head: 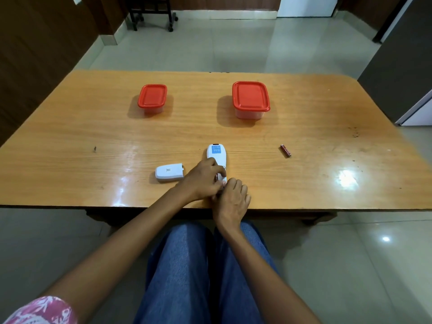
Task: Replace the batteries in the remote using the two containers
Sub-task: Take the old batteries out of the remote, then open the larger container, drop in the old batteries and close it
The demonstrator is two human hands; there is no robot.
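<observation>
A white remote (pixel 216 155) lies face down near the table's front edge, its battery bay open and a blue label on its back. My left hand (pixel 203 179) grips its left side, fingertips on a reddish battery (pixel 219 177) in the bay. My right hand (pixel 232 199) holds the remote's near end, fingers curled over it. The white battery cover (pixel 169 172) lies to the left of the hands. A loose red battery (pixel 285 151) rests on the table to the right. Two lidded red containers stand farther back: a small one (pixel 152 98) on the left, a larger one (pixel 250 98) on the right.
The wooden table (pixel 93 127) has its front edge just under my wrists. My legs in blue jeans (pixel 198 265) sit below it. A dark chair (pixel 152 12) stands on the tiled floor beyond, and a grey cabinet (pixel 402 73) stands at the right.
</observation>
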